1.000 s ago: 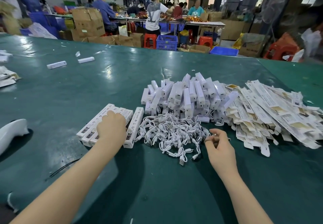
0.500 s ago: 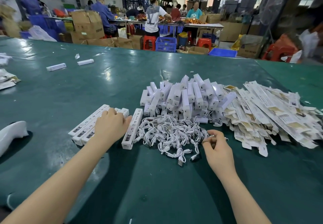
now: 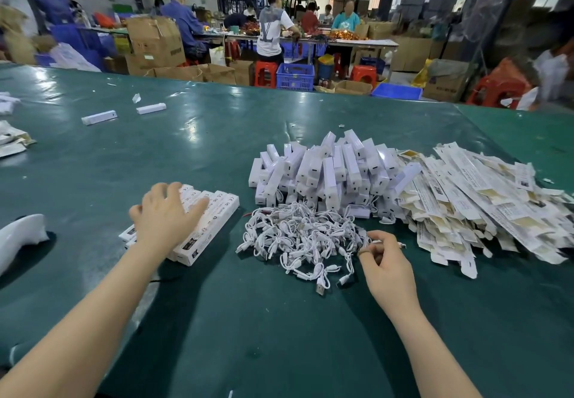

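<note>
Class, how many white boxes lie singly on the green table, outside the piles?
2. One box lies far left; the second box just right of it. Others may hide past the left edge.

This is a factory packing floor. The wide green counter (image 3: 217, 137) carries bulk heaps of identical white devices (image 3: 326, 171), short white cables (image 3: 298, 236), flat unfolded cartons (image 3: 481, 199) and a row of closed boxes (image 3: 214, 220). Behind it, other workers (image 3: 270, 31) work at a long table (image 3: 357, 43) among stacked cardboard boxes (image 3: 155, 40), blue crates (image 3: 295, 76) and red stools (image 3: 265, 73).
</note>
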A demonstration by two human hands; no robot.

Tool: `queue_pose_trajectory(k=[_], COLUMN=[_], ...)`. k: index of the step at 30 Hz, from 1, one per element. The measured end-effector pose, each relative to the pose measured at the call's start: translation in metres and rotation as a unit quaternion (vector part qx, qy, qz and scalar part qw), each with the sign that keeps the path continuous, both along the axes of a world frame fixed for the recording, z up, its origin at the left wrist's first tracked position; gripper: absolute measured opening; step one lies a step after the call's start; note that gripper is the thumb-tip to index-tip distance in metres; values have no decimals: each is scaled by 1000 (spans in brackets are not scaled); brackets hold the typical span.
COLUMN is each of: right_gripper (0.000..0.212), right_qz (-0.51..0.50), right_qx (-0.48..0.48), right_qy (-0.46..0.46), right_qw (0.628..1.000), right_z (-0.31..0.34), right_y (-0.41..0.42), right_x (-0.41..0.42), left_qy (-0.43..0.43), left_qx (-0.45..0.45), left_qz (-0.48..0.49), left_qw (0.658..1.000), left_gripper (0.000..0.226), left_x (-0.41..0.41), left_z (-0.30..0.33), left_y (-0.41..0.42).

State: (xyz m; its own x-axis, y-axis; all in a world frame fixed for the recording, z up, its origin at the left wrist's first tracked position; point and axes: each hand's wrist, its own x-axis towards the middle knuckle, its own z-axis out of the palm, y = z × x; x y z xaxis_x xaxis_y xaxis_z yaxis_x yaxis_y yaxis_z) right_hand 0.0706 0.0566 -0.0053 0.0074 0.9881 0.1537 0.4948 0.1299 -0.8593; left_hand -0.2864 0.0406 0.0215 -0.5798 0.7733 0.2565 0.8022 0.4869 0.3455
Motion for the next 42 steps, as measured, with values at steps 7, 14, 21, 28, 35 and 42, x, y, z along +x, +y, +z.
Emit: queue_pose_trajectory(k=[7,14,21,28,35,42], right_gripper=[27,26,26,18,37,28], right_qz=[-2,3,3,-103,-296,-189], right_qx=[-5,1,-1,98,158,-5], right_qy=[-2,-10,-8,74,-147,-507], right_qw=[1000,1000,1000,987,930,841], right_z=[-1,1,1,16,45,63], right_y=[0,0,0,2,41,71], right_x=[0,-1,0,3,50,71], left_qy=[-70,-43,-45,-24,-49,-68], left_qx=[-205,-133,-129,41,320,303], left_qz=[70,101,117,34,-265,-416], left_qw=[974,985,984,998,908,855], left_gripper=[86,72,68,55,43,44], left_x=[-18,35,40,79,200,273], left_z=[-5,-8,-10,14,36,2], left_y=[8,15,17,20,9,-2])
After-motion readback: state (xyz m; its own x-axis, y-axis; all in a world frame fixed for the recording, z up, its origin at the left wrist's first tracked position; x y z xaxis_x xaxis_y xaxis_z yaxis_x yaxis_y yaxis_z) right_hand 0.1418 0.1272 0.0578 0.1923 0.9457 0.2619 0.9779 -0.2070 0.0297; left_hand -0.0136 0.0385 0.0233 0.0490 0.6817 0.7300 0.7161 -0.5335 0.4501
